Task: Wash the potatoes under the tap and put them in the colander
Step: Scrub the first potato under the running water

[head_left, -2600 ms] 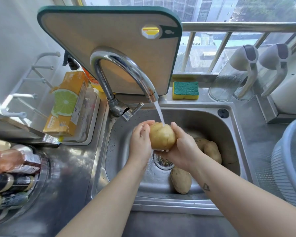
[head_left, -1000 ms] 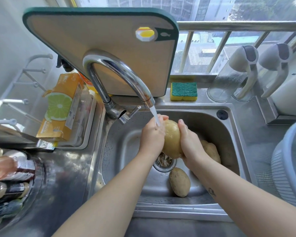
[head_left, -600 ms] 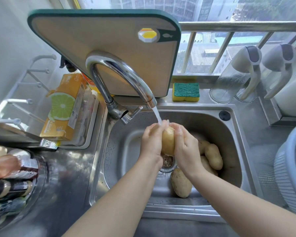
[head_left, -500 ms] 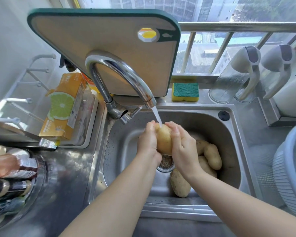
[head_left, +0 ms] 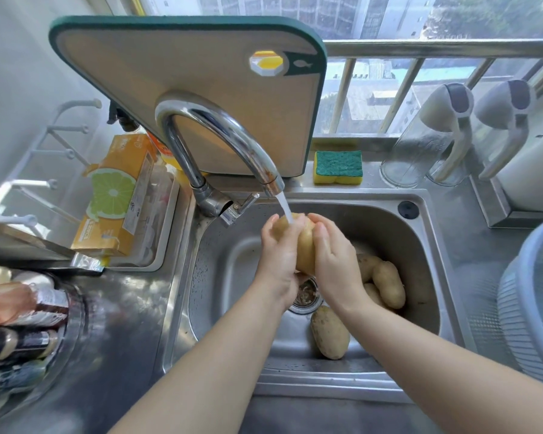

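A yellow potato [head_left: 305, 245] stands upright between both hands under the running tap [head_left: 232, 142], over the middle of the steel sink [head_left: 226, 277]. My left hand [head_left: 279, 255] wraps its left side and my right hand [head_left: 334, 261] wraps its right side. Water falls on the potato's top. Several more potatoes lie in the sink: one [head_left: 329, 332] near the front and a cluster [head_left: 387, 283] at the right. The pale blue colander [head_left: 536, 296] sits on the counter at the far right, partly cut off.
A cutting board [head_left: 185, 89] leans behind the tap. A sponge [head_left: 338, 167] lies on the sink's back ledge, with clear jugs [head_left: 427, 142] to its right. An orange box [head_left: 116, 195] sits left of the sink. Bottles [head_left: 16, 324] fill the near left.
Both hands have kept turning and rubbing the potato under the stream; it has gone from lying sideways to standing upright between the palms. The other potatoes have not moved.
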A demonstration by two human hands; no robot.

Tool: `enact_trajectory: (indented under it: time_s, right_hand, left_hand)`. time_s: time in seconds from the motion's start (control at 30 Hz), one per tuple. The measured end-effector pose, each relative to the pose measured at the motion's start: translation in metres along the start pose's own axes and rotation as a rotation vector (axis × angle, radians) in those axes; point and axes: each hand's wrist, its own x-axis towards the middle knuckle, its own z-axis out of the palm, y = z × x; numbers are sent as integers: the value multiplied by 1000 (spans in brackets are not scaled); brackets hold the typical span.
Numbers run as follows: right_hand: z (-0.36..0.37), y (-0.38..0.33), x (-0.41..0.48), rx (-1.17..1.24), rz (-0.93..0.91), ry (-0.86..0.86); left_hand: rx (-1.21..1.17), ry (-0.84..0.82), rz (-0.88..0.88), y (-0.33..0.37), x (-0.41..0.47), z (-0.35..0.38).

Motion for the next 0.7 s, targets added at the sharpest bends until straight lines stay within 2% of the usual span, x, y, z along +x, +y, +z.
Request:
enact_trajectory:
  time_s: [0.07,0.13,0.2,0.33,0.43,0.6,0.7]
  right_hand:
    - [1,3,-10,-107,-148,-42]
    - [1,5,-14,-137,-211,-110]
    - [1,1,-11,-106,-124,-159]
    - [4,-6,3,86,197,-225]
    - [8,-4,11,124,258,-250]
    - [-7,6,23,470,315,-610]
    - [-7,6,26,382,293,-566]
  left_hand:
    - [-146,33,-117,3,6,-5]
    - [-229,51,-135,3,10,-10]
    - [-245,84,-141,2,9,-14]
    - [-190,88,-53,0,7,-15]
    - [-172,95,-31,0,8,-18]
    - [-209,53,-126,9,16,-31]
    - [-209,38,-135,10,15,-28]
